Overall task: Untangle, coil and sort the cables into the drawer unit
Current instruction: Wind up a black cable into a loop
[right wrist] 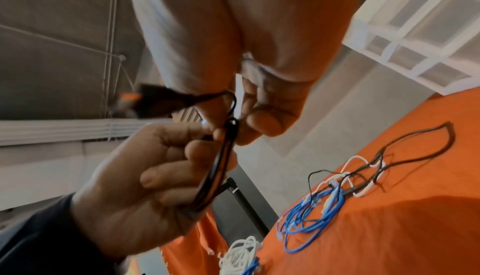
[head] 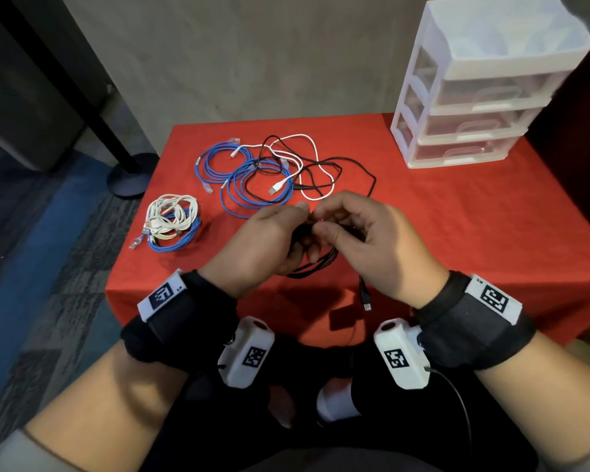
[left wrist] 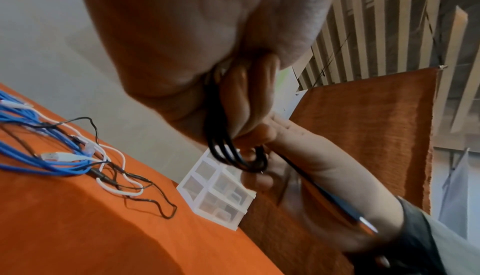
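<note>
red cloth [head: 457, 233] covers the table, with a grey wall behind. white drawer unit [head: 474, 97] stands at the far right corner, all three drawers closed. left of the drawer unit lies a loose tangle [head: 280, 172] of blue, white and black cables. further left, near the table edge, sits a white-and-blue bundle [head: 172, 223]. nearer than the tangle, left hand [head: 266, 243] grips a coiled black cable [head: 315, 264] with curled fingers; right hand [head: 365, 240] pinches its strand at the top. one plug end [head: 366, 301] hangs free below.
</note>
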The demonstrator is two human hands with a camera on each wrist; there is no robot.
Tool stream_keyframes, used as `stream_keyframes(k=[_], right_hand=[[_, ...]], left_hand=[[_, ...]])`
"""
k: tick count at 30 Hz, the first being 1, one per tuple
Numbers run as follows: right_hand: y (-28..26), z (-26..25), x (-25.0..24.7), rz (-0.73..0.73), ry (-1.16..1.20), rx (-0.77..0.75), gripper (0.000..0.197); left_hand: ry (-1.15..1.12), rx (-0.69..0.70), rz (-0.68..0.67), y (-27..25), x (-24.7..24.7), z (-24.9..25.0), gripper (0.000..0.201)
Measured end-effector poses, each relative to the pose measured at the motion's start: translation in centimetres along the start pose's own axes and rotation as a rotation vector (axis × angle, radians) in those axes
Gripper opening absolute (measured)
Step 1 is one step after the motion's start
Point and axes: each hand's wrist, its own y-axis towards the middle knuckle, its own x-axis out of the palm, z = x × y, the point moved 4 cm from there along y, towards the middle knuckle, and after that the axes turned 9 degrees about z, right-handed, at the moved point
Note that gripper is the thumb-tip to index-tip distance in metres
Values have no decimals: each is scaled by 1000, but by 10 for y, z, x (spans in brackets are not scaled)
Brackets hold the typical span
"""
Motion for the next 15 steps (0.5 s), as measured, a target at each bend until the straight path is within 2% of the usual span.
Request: stream_keyframes(k=[3,5,9,12,15], right_hand=[[7,2,-5,72,-91,-19,1],[8,3,-9,125,-124,-26,3],[5,11,-13,221,-107,40,6],[2,12,-7,187,-123,29,5],[3,10,-2,86,-69,46,2]], left_hand=[[40,140,88,3,1,-8,26],[5,200,114,4,-3,-11,15],[149,270,74,2,-10,-16,20],[300,320,59,0,-11,-17,22],[315,313,167,2,-13,-19,26]])
